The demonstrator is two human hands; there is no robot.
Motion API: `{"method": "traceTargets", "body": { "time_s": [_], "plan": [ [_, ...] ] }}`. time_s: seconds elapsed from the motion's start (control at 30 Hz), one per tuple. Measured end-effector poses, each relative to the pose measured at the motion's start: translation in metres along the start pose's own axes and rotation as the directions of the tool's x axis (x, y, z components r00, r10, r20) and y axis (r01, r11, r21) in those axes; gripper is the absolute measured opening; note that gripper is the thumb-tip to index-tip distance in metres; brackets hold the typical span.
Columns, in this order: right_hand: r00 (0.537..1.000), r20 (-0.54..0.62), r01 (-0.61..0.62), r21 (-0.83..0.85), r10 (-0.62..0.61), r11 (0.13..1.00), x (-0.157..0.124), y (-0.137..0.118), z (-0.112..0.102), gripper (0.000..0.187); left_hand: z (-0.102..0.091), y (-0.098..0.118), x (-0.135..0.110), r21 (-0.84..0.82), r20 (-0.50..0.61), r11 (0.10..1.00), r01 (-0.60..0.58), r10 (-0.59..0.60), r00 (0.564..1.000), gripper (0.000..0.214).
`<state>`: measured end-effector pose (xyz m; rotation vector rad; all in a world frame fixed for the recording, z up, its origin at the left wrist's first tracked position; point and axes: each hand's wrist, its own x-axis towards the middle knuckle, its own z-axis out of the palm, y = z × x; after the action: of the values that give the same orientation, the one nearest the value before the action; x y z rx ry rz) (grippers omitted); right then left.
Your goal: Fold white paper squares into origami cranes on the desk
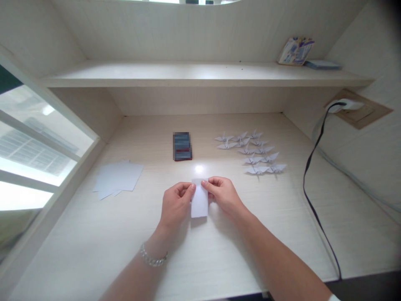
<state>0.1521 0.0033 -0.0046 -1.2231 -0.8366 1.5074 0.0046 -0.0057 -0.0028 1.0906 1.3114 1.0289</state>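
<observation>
A narrow white rectangle of folded paper [199, 205] is held upright between my two hands, just above the desk. My left hand [178, 202] pinches its left edge near the top, thumb in front. On the opposite edge, my right hand [224, 193] pinches with its thumb on the paper's face; some of its fingers are hidden behind. Beyond the hands, to the right, several white folded paper cranes [258, 151] stand in rough rows. A loose stack of white paper sheets [120, 177] lies on the left of the desk.
A dark phone-like rectangle [182, 146], its face blurred, lies behind my hands. From a wall socket [360, 108] a black cable [308, 167] runs down the right side of the desk. The shelf [188, 72] above holds a small colourful box [295, 51] and a flat bluish item [322, 65].
</observation>
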Motion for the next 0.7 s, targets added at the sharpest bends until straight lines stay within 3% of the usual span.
{"method": "traceTargets", "body": {
  "time_s": [0.2,0.3,0.4,0.57,0.7],
  "plan": [
    [0.995,-0.056,0.077,-0.115,-0.084,0.99,-0.0006,0.0012,-0.0019,0.027,0.0,-0.0027,0.0003,-0.137,0.125,0.989,0.06,-0.043,0.991,0.03],
    [0.988,-0.083,0.115,-0.139,-0.128,0.984,0.0008,0.0025,-0.0053,0.028,-0.0007,-0.0021,-0.0009,-0.111,0.164,0.99,0.086,-0.067,0.984,0.029],
    [0.99,-0.072,0.116,-0.108,-0.124,0.987,0.0012,0.0042,-0.0063,0.03,-0.0016,-0.0022,-0.0013,-0.058,0.149,0.996,0.074,-0.064,0.987,0.029],
    [1.0,0.024,-0.006,-0.061,0.008,0.998,-0.0013,0.0056,-0.0034,0.028,-0.0042,-0.0066,0.0021,-0.008,0.085,0.999,0.036,-0.035,0.996,0.031],
    [1.0,0.005,-0.001,-0.098,0.001,0.995,-0.002,0.0066,-0.0024,0.026,-0.0054,-0.0077,0.0041,0.011,0.09,0.999,0.039,-0.04,0.995,0.032]
  ]
}}
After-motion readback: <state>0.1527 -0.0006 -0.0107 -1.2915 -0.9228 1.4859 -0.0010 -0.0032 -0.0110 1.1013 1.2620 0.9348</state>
